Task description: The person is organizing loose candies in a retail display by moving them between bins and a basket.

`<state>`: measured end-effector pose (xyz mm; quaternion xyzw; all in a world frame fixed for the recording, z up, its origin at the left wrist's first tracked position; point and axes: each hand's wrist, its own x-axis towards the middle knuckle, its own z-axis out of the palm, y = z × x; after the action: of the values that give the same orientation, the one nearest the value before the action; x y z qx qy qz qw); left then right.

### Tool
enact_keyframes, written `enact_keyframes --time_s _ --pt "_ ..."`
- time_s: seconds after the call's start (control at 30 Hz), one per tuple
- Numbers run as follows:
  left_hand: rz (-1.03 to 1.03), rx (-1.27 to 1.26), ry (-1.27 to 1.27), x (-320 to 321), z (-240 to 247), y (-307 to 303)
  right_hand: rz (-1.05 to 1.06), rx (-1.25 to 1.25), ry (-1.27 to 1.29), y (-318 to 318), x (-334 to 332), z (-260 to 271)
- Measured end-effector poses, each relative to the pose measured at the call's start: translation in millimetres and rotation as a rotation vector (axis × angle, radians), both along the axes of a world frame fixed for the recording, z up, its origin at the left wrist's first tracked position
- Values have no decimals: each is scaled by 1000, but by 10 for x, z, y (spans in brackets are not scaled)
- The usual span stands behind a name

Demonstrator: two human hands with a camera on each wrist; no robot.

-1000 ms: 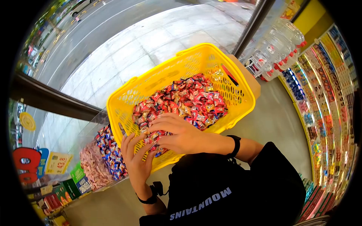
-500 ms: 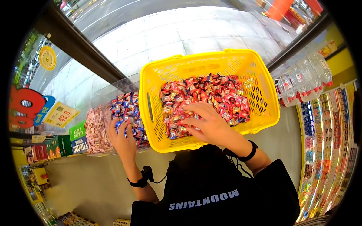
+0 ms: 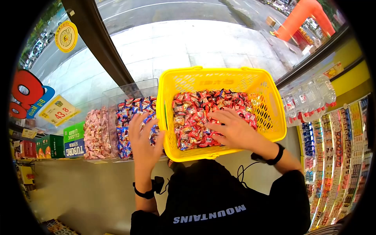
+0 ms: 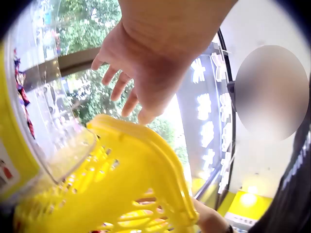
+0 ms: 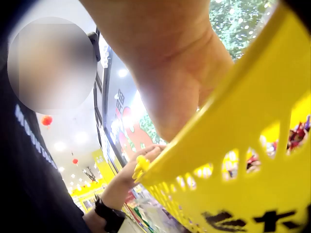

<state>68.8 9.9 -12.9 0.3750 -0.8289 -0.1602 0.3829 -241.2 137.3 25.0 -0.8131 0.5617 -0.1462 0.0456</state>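
A yellow plastic basket holds a heap of red-wrapped candies. My right hand lies flat on that heap, near the basket's front right, fingers spread. My left hand hovers with fingers spread over a clear bin of blue and red candies, right beside the basket's left wall. In the left wrist view the left hand is open above the basket's rim and holds nothing. The right wrist view shows only my right wrist and the basket's wall.
A second clear bin of pink candies stands left of the blue one. Green boxes and a yellow price tag are further left. Packed water bottles and stocked shelves fill the right. A window with a dark frame is behind.
My left hand left the basket's front edge and moved up over the blue candy bin. The right hand slid rightward across the candies. The view swung left.
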Motion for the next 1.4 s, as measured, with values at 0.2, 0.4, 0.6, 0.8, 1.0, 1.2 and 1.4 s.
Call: enact_keyframes --time_s 0.2,0.4,0.6,0.8,1.0,1.2,1.4 --pt "-275 17 -15 -561 98 137 7 302 111 -495 -637 -45" --pt "-275 -43 -142 -625 19 134 -136 610 342 -1052 -1020 -604" --pt "-270 -39 -129 -608 16 140 -145 572 410 -1248 -1021 -889" --pt "-272 -39 -156 -596 24 155 17 589 219 -1234 -986 -525" --pt "-194 -3 -86 -607 33 182 155 552 -200 -781 -454 304" --pt "-191 -92 19 -602 -44 178 179 634 -437 -300 13 545" --pt "-196 -163 51 -581 18 244 24 455 -464 4 233 362"
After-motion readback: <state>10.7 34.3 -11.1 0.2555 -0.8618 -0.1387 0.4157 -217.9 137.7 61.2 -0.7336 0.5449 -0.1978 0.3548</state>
